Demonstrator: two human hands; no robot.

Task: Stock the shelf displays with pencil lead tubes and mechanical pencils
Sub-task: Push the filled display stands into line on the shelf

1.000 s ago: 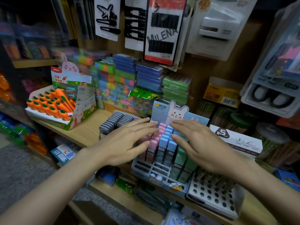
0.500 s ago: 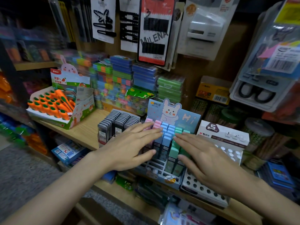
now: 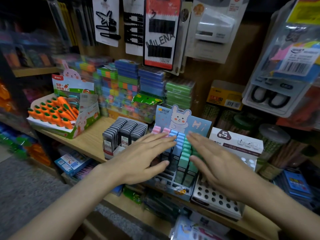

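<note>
Both hands flat, fingers straight, gripping nothing: left hand [image 3: 138, 158] over the pink/blue caps, right hand [image 3: 220, 163] over the green side of the rabbit display box [image 3: 181, 191]. Vs 1 s ago the box sits further back on the shelf [image 3: 83, 141], w/ more of its rabbit card showing, so prob. just pushed into place. Lead tube box [image 3: 124, 134] sits just left of it, full. Next, the 0.5 pencil stand [image 3: 218, 200] to the right looks empty.

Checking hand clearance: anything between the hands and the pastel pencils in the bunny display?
Nothing visible. Left hand and right hand lie flat with straight fingers over the pastel pencils in the bunny display; whether they touch the pencil tops is unclear.
</note>
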